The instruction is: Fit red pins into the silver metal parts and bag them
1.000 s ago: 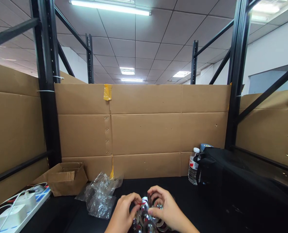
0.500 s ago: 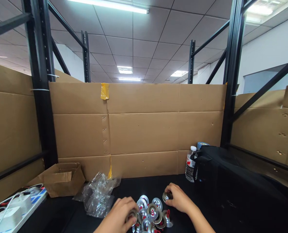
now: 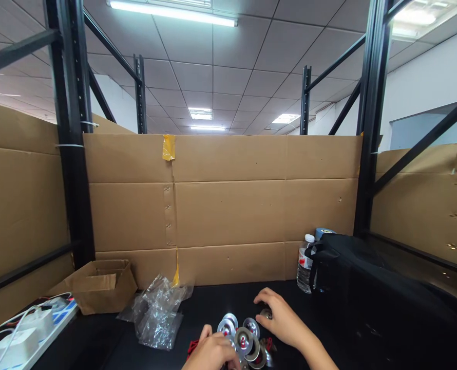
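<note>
Several small silver metal cymbals [image 3: 244,341], domed discs with red cord at their centres, lie heaped at the bottom middle. My left hand [image 3: 215,352] reaches over the left side of the heap with its fingers curled. What it grips is hidden beneath it. A tangle of red cord [image 3: 192,347] shows just left of that hand. At the heap's upper right is my right hand [image 3: 280,316], thumb and fingers spread apart. One more cymbal [image 3: 266,313] rests on the black surface under those fingers, partly covered by them.
Crumpled clear plastic [image 3: 159,313] and an open cardboard box [image 3: 105,288] lie to the left. A power strip [image 3: 39,339] with white plugs is at lower left. On the right stand a water bottle [image 3: 304,264] and a black bag [image 3: 367,298]. A cardboard wall [image 3: 228,205] closes the back.
My right hand has loosened its fingers from the cymbal it held. The left hand has moved right and lower over the heap, and red cord now shows beside it.
</note>
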Demonstrator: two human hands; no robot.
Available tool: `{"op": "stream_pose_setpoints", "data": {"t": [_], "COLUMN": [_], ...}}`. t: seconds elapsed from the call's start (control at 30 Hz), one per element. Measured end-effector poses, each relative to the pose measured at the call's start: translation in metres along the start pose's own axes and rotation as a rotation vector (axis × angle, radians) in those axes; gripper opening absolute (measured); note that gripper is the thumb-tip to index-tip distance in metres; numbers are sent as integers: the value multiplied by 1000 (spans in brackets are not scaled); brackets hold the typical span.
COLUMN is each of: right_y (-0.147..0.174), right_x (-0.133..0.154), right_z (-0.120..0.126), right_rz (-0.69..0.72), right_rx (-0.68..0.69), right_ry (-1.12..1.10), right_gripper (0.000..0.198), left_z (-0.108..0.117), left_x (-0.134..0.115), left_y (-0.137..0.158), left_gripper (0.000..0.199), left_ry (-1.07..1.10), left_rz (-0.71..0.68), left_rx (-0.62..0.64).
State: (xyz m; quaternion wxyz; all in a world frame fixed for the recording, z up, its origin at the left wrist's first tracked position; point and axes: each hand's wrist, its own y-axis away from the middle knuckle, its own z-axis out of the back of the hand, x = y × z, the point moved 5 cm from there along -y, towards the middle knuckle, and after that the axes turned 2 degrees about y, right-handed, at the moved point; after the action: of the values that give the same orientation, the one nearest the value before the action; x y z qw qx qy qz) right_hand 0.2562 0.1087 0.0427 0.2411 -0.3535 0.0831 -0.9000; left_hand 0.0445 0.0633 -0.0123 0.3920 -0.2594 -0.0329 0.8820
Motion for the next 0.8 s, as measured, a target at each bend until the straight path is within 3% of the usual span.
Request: {"op": "stream_pose_setpoints", "data": {"t": [0.07,0.2,0.27,0.53,0.8], "right_y": [2,11,13,11,11], "right_x": [13,33,37,34,53], "right_z": [-6,-36,-47,-71,-78], "right_rz": [-1,-44,-70,-92,-35], "right_rx": [70,437,504,436,336], "right_ry": [-162,-578,-698,-968,-1222], "right_gripper": [29,44,50,57,68], "left_z": [13,45,54,52,52], "left_x": [-9,-22,-26,-26,-23], "left_y": [3,12,15,16,18], "left_gripper": [26,19,21,21,19], "left_ry": [42,88,105,114,77], "left_rz": [-19,12,12,-47,66], "left_rx": [-34,-230,-321,-452,-562]}}
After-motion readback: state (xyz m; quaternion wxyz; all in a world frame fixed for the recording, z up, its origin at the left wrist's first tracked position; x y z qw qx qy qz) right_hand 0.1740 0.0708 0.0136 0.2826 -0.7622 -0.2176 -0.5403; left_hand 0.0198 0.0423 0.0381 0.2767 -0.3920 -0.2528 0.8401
